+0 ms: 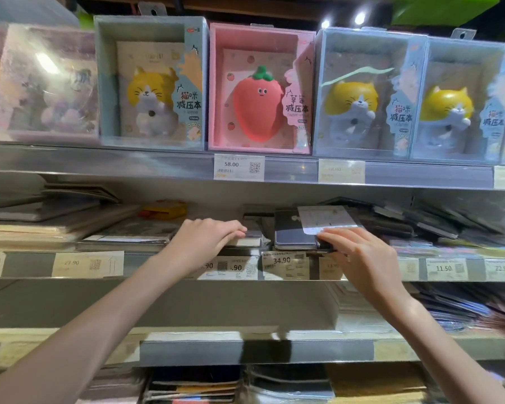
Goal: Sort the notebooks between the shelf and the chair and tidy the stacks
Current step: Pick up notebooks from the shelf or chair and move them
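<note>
On the middle shelf (164,265) lie low stacks of wrapped notebooks. My left hand (207,240) rests palm down on a stack of grey notebooks (248,239), its fingers curled over the stack's front edge. My right hand (359,255) grips the front right corner of a black notebook stack (292,231), fingers on top and thumb below. A pale notebook with a white label (325,218) lies on that black stack, just beyond my fingertips. No chair is in view.
The upper shelf holds boxed notebooks: cat boxes (152,83), a pink strawberry box (260,88) and more cat boxes (362,94). Dark notebooks (438,225) are piled loosely to the right, flat pale ones (50,225) to the left. Price tags (283,265) line the shelf edges. Lower shelves hold more stacks (193,386).
</note>
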The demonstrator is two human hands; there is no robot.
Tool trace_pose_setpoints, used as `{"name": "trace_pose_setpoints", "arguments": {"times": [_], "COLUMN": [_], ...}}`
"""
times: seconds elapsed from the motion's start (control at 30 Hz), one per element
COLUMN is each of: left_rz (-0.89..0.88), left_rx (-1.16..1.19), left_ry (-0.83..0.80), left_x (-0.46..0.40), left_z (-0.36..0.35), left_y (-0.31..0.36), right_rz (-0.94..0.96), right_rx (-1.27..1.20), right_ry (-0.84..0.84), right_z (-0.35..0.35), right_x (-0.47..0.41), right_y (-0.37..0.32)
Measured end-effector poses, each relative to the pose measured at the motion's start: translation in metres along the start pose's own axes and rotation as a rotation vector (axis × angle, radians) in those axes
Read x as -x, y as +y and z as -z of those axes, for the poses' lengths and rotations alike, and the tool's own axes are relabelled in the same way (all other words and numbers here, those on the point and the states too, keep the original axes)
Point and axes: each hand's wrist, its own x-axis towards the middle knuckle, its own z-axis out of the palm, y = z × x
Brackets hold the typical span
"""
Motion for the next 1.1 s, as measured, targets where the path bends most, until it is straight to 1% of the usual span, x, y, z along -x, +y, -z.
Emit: {"name": "trace_pose_setpoints", "arguments": {"times": [0.07, 0.13, 0.2, 0.3, 0.47, 0.53, 0.63, 0.73, 0.83, 1.0, 1.1], "left_rz": [-0.069, -0.132, -0.143, -0.107, -0.171, -0.178, -0.207, -0.231, -0.227, -0.161, -0.181], "left_rx": [0.017, -0.045, -0.061, -0.051, -0.132, -0.157, -0.189, -0.217, -0.208, -0.175, -0.148], "left_ry": [0.155, 0.236, 0.229, 0.220, 0.264, 0.309, 0.421, 0.506, 0.536, 0.592, 0.603], "left_x": [0.010, 0.016, 0.019, 0.021, 0.017, 0.016, 0.021, 0.035, 0.052, 0.077, 0.096], "left_z": [-0.004, -0.008, -0.013, -0.014, -0.013, -0.009, 0.007, 0.027, 0.046, 0.082, 0.102], "left_y": [0.003, 0.007, 0.010, 0.014, 0.014, 0.011, 0.008, 0.013, 0.019, 0.015, 0.017], "right_rz": [0.028, 0.040, 0.036, 0.017, 0.048, 0.053, 0.089, 0.161, 0.176, 0.142, 0.127], "right_rx": [0.009, 0.023, 0.037, 0.040, 0.079, 0.105, 0.134, 0.168, 0.173, 0.173, 0.173], "right_ry": [-0.015, -0.015, 0.007, 0.045, 0.064, 0.058, 0.081, 0.155, 0.198, 0.218, 0.216], "right_z": [-0.002, -0.004, -0.007, -0.013, -0.008, -0.001, 0.013, 0.030, 0.047, 0.077, 0.096], "right_x": [0.003, 0.004, 0.003, 0.003, -0.002, -0.008, -0.010, -0.006, -0.007, -0.011, -0.008], "right_y": [0.003, 0.003, 0.001, 0.000, 0.001, -0.004, -0.013, -0.028, -0.046, -0.072, -0.089]}}
